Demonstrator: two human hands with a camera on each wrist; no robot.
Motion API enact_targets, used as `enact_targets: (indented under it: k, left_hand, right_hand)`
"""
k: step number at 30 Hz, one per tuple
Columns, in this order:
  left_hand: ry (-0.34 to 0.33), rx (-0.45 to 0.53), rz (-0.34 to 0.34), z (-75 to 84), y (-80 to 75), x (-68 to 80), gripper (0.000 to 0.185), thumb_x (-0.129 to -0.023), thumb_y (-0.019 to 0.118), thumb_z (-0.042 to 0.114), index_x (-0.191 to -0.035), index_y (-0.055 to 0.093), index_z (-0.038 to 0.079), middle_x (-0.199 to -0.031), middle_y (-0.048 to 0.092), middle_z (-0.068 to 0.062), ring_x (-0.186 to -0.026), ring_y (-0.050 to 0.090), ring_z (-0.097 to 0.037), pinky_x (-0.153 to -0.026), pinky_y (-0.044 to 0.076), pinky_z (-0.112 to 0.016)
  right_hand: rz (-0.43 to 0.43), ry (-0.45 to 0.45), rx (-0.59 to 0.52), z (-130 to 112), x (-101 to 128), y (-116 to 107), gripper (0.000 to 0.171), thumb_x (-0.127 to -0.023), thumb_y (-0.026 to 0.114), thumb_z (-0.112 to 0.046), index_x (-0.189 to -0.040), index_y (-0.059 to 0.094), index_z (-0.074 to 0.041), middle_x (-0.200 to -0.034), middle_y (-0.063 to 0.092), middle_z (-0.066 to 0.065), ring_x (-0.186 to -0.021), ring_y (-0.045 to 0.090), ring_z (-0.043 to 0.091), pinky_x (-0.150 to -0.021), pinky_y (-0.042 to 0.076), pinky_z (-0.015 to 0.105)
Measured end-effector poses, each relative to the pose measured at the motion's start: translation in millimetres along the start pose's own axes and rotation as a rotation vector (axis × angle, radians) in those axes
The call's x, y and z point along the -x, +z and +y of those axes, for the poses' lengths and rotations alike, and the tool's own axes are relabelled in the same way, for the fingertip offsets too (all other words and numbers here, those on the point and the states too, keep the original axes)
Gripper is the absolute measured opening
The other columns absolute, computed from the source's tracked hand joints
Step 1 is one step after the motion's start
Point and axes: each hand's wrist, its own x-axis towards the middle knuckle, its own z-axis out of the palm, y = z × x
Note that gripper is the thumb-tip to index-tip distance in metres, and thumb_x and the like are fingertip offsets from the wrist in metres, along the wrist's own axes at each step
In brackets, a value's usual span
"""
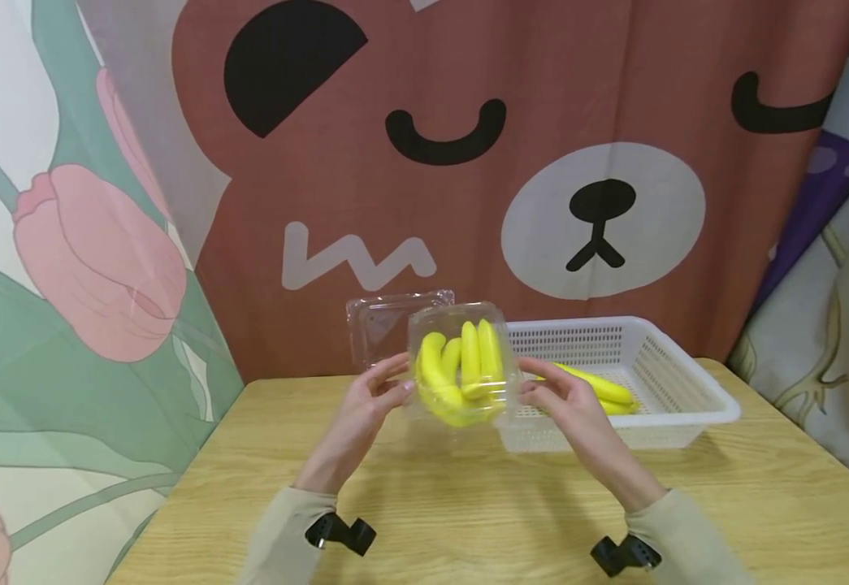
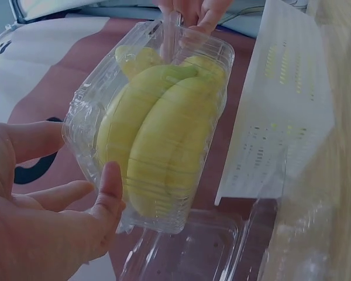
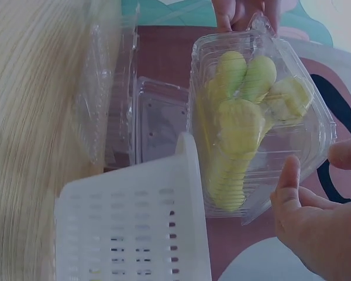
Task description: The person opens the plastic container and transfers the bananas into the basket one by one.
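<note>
Both hands hold up a clear plastic clamshell box, lid closed, above the table. Inside it lie several yellow bananas, possibly toy ones, visible through the plastic. My left hand grips the box's left side, thumb toward me and fingers at the edge. On the opposite side, my right hand pinches the rim between thumb and fingers. In the left wrist view, banana backs press near the ribbed wall; the right wrist view shows their greenish ends.
Another clear plastic box stands open behind the held one. A white perforated basket is at the right, with more yellow bananas in it. All stand on a wooden table, with a bear-print curtain behind.
</note>
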Motion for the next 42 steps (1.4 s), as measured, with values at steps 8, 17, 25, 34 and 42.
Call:
enact_targets:
  k: [8, 17, 25, 34, 42]
  left_hand:
    - [0.010, -0.018, -0.011, -3.5, 16.1, -6.2, 0.051, -0.092, 0.064, 0.005, -0.141, 0.049, -0.001, -0.133, 0.051, -0.019, -0.108, 0.053, -0.025, -0.091, 0.046, -0.033]
    - [0.018, 0.016, -0.030, -6.3, 33.3, -10.3, 0.053, -0.091, 0.063, 0.003, -0.141, 0.048, -0.002, -0.134, 0.049, -0.022, -0.102, 0.054, -0.020, -0.092, 0.046, -0.036]
    - [0.017, 0.041, -0.040, -5.3, 47.3, -13.9, 0.053, -0.090, 0.065, 0.003, -0.141, 0.048, -0.002, -0.131, 0.050, -0.021, -0.099, 0.055, -0.018, -0.093, 0.047, -0.041]
    - [0.007, 0.028, -0.066, -6.3, 58.9, -12.7, 0.055, -0.091, 0.066, 0.006, -0.142, 0.048, 0.000, -0.135, 0.049, -0.019, -0.103, 0.054, -0.020, -0.089, 0.047, -0.032]
    - [0.002, -0.001, -0.067, -7.3, 75.8, -14.3, 0.055, -0.089, 0.070, 0.009, -0.140, 0.051, 0.004, -0.132, 0.052, -0.014, -0.104, 0.052, -0.021, -0.082, 0.045, -0.028]
  right_hand:
    - [0.034, 0.024, 0.001, 2, 4, -13, 0.049, -0.096, 0.056, -0.009, -0.143, 0.048, -0.003, -0.136, 0.054, 0.018, -0.109, 0.061, 0.017, -0.092, 0.046, 0.024]
    - [0.047, 0.009, 0.043, -1, 11, -28, 0.047, -0.098, 0.053, -0.012, -0.144, 0.047, -0.003, -0.133, 0.055, 0.017, -0.108, 0.060, 0.015, -0.092, 0.043, 0.023]
    - [0.062, -0.011, 0.062, -1, 16, -41, 0.047, -0.100, 0.051, -0.012, -0.145, 0.045, -0.002, -0.137, 0.052, 0.018, -0.107, 0.061, 0.013, -0.089, 0.045, 0.020]
    - [0.071, -0.024, 0.078, 2, 21, -53, 0.046, -0.100, 0.051, -0.010, -0.145, 0.044, -0.001, -0.146, 0.042, 0.014, -0.109, 0.057, 0.011, -0.091, 0.042, 0.019]
    - [0.082, -0.021, 0.036, 5, 28, -68, 0.047, -0.100, 0.051, -0.009, -0.146, 0.044, -0.001, -0.146, 0.041, 0.009, -0.108, 0.058, 0.013, -0.090, 0.043, 0.017]
